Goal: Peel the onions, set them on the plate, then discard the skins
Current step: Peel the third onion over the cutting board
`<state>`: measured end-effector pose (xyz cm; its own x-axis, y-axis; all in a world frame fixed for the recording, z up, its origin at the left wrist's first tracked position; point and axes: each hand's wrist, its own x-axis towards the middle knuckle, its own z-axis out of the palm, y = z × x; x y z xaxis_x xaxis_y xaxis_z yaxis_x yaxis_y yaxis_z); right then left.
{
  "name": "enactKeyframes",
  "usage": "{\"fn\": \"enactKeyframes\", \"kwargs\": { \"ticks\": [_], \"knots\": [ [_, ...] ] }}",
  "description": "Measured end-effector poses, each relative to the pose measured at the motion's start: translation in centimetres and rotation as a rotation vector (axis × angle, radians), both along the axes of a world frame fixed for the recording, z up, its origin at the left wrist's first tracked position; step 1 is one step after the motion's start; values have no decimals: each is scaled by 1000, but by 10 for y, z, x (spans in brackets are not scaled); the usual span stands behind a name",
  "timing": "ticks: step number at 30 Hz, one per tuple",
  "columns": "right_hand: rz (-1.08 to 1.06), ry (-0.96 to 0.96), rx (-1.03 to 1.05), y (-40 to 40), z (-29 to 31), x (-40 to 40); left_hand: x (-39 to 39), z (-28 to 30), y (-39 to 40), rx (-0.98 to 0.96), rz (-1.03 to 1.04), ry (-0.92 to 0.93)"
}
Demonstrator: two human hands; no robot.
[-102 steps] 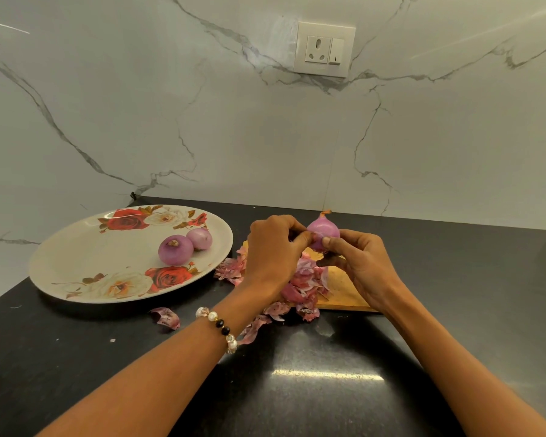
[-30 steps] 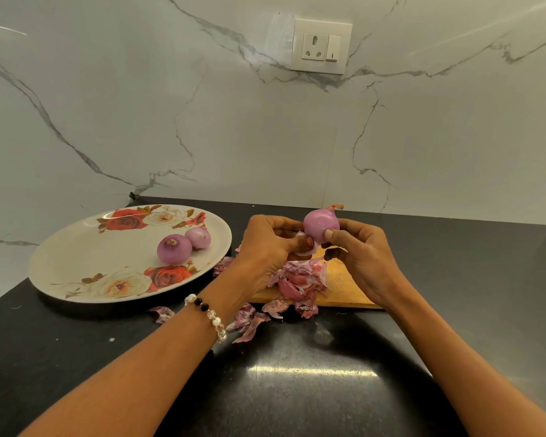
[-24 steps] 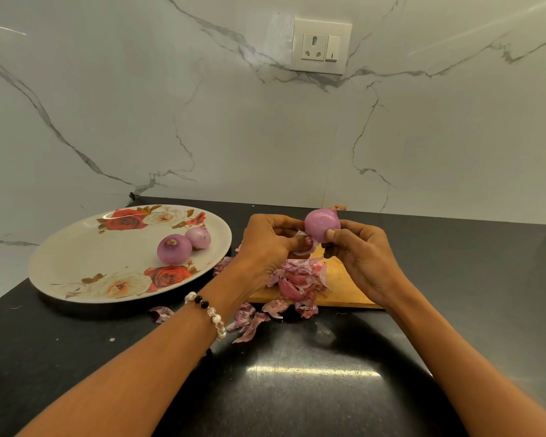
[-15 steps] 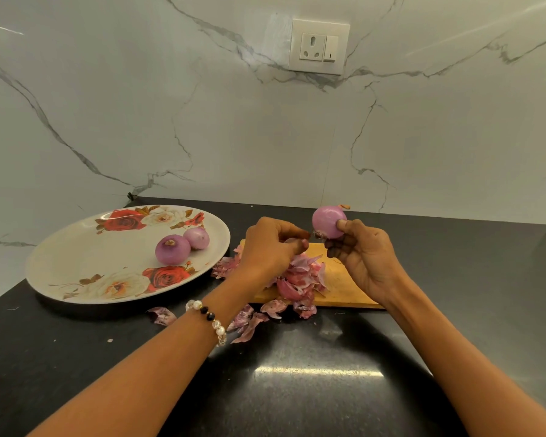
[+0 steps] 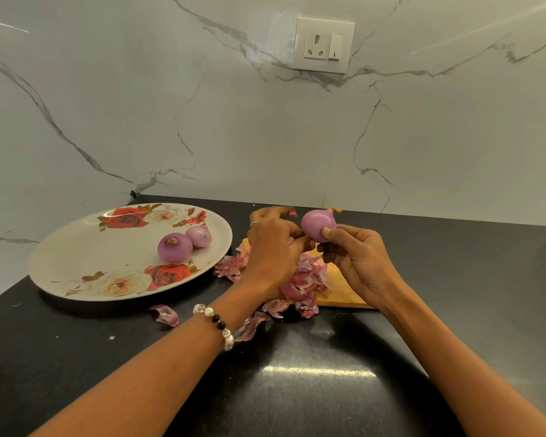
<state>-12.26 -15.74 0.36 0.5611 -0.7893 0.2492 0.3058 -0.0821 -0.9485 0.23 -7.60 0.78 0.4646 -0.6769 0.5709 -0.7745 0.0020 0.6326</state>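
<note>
Onion [image 5: 318, 224] is sitting mid-frame, pinched in my right hand [image 5: 356, 263] above the skins [image 5: 303, 279]; left hand [image 5: 273, 250] is curling beside it, maybe gripping a scrap, can't tell; slick bulb could be slipping, missing the plate [image 5: 76, 263] at left.

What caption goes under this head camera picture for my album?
Right hand holds a peeled onion over the skins; two onions wait on the plate.
</note>
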Motion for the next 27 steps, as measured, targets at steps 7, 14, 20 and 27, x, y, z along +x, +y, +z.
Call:
{"fn": "enactKeyframes", "kwargs": {
  "ticks": [7,14,20,27],
  "knots": [
    [17,-79,218,4,6,1,-2,2,0,-214,-54,42],
    [31,-154,360,5,9,1,2,1,-9,-157,-252,668],
    [-15,-254,423,-4,14,-8,10,6,-5,7,54,91],
    [-37,-80,217,5,8,-1,2,-1,-3,65,83,-181]
  ]
}}
